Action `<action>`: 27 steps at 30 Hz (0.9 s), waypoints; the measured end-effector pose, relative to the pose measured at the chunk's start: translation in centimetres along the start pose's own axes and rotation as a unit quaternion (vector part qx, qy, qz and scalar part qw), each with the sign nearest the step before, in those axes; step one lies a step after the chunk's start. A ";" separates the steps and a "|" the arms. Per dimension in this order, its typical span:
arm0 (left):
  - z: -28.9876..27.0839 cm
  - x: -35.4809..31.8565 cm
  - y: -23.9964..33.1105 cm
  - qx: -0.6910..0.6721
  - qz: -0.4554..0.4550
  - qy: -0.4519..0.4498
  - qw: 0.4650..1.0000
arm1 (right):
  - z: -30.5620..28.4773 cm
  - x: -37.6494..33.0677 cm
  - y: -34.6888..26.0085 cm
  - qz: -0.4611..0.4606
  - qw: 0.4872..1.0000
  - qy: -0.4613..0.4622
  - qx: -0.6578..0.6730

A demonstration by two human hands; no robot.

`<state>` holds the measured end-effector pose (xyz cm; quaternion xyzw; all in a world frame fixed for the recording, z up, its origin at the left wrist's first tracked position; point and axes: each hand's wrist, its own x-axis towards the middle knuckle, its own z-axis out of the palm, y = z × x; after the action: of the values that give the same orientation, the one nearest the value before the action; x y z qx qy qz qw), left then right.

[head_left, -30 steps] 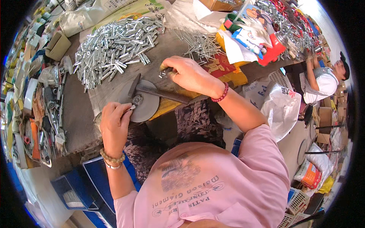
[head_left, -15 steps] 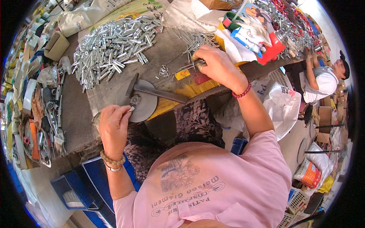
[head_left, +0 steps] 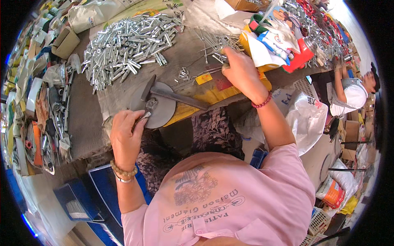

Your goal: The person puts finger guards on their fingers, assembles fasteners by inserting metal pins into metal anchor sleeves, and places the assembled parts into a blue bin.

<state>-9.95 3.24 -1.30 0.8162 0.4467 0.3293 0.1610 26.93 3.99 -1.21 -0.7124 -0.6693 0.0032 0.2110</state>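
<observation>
Tubes (head_left: pixel 131 46) lie left of the rods (head_left: pixel 219 43), behind the hammer (head_left: pixel 180 98) and the disc (head_left: pixel 164 112).

Noted a small silver metal piece (head_left: pixel 146 115), shiny, pinched at a slant over the near left part of the grey disc (head_left: pixel 167 111); could not make out exact shape. Saw thin, straight, silvery rods (head_left: pixel 218 42), loose and crisscrossed in a heap, beyond the disc and to its right.

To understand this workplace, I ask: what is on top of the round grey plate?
A hammer lies across the round grey plate; a small metal piece sits on it too. The plate's surface beneath them cannot be seen.
</observation>
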 end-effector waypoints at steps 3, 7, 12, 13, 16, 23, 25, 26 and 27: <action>-0.2 0.0 -0.2 -0.003 -0.007 -0.008 1.000 | -0.9 -0.7 -1.9 -0.038 0.994 0.011 0.098; 0.1 0.1 -0.6 -0.023 -0.014 -0.023 0.999 | -1.3 -2.3 -7.9 -0.198 0.961 -0.028 0.192; 0.2 -0.4 -0.6 -0.012 -0.018 -0.001 1.000 | 2.5 -2.8 -11.8 -0.312 0.935 -0.064 0.158; 0.3 -0.6 -0.7 -0.008 -0.021 0.003 1.000 | 2.6 -2.8 -12.2 -0.327 0.932 -0.062 0.141; 0.3 -0.7 -0.8 -0.009 -0.010 0.019 1.000 | 3.4 -2.9 -12.6 -0.324 0.934 -0.053 0.138; 0.6 -1.0 -1.1 -0.030 -0.022 0.031 0.999 | 3.5 -2.9 -12.6 -0.318 0.936 -0.062 0.135; 0.6 -1.0 -1.2 -0.042 -0.029 0.026 0.998 | 3.5 -2.8 -12.5 -0.331 0.930 -0.066 0.145; 0.6 -1.0 -1.1 -0.042 -0.029 0.026 0.998 | 3.5 -2.7 -12.5 -0.330 0.930 -0.065 0.145; 0.5 -1.0 -1.0 -0.054 -0.040 0.021 0.998 | 3.5 -2.7 -12.5 -0.332 0.929 -0.069 0.145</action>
<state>-10.64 2.99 -2.62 0.7809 0.4637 0.3629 0.2087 13.75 2.68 -1.37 -0.4088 -0.8730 0.0793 0.2541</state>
